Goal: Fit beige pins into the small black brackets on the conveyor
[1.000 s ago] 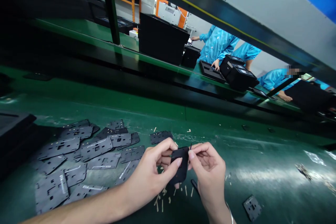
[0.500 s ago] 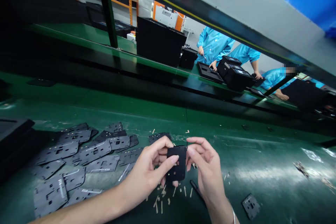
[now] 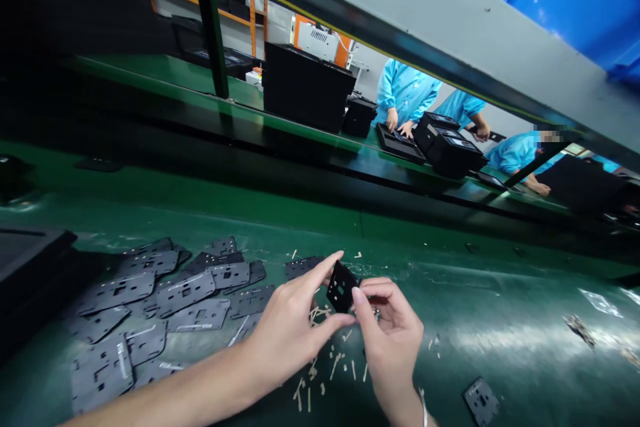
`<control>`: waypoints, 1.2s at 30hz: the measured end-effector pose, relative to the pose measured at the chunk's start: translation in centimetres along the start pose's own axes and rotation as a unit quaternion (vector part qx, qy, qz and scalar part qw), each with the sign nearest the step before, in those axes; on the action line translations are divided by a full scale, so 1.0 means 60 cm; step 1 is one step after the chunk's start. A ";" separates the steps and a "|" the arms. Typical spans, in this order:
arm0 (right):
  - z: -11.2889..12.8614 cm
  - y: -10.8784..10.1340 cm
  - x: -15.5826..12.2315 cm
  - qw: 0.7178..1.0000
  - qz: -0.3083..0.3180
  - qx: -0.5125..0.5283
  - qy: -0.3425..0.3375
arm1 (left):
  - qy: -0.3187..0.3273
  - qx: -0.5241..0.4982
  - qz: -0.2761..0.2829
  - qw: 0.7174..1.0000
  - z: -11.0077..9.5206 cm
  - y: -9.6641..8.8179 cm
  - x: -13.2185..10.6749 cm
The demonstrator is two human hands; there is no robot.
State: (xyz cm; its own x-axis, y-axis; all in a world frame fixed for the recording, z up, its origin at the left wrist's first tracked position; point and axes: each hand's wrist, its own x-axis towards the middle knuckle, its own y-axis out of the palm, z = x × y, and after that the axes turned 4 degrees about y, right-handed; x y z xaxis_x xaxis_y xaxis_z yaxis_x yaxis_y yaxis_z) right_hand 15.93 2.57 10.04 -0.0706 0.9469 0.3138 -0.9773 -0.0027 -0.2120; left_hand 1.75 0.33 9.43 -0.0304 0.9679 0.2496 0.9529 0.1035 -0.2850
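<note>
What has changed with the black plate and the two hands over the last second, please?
The black plate has been turned: flat to the camera before, it now stands tilted, cutouts showing. The left hand has stretched its forefinger above it; the right hand still pinches it. The pile of grey plates, the pale strips and the green belt are unchanged.

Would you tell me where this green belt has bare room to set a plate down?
Widest bare patch: green belt right of the right hand, between the lone plate near you and the scraps far right. Beyond the hands it is mostly bare. Crowded: the plate pile beside the left hand, slivers under both hands.
</note>
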 end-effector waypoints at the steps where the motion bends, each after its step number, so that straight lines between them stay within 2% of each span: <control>1: 0.001 0.001 -0.002 1.000 0.003 0.001 -0.010 | 0.010 0.012 0.008 1.000 0.001 0.002 -0.003; 5: -0.001 0.002 -0.002 0.996 0.046 0.071 0.043 | 0.015 0.007 0.012 1.000 0.001 0.004 -0.011; 9: -0.006 -0.001 0.005 0.978 0.088 0.162 0.102 | 0.018 0.006 0.000 1.000 -0.006 0.001 -0.011; 16: -0.006 0.001 0.009 0.956 0.115 0.233 0.133 | 0.059 0.070 -0.001 0.996 -0.003 0.000 -0.014; 22: -0.005 0.002 0.005 0.952 0.121 0.250 0.124 | 0.153 0.139 -0.042 0.978 0.002 0.001 -0.016; 27: -0.005 0.001 0.005 0.939 0.142 0.277 0.143 | 0.220 0.186 -0.073 0.955 0.010 0.001 -0.015; 33: -0.001 -0.001 0.015 0.921 0.194 0.293 0.171 | 0.283 0.236 -0.085 0.926 0.016 -0.002 -0.008; 36: 0.004 -0.004 0.020 0.913 0.213 0.291 0.189 | 0.316 0.260 -0.069 0.910 0.016 -0.006 -0.005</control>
State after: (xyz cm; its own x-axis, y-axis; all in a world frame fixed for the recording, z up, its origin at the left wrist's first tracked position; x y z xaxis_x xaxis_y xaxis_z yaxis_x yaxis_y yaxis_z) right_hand 16.06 3.64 10.68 -0.5022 0.8635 -0.0474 -0.8259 -0.4626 0.3223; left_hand 1.10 0.22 8.59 0.1981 0.6289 0.7518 0.6770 0.4669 -0.5689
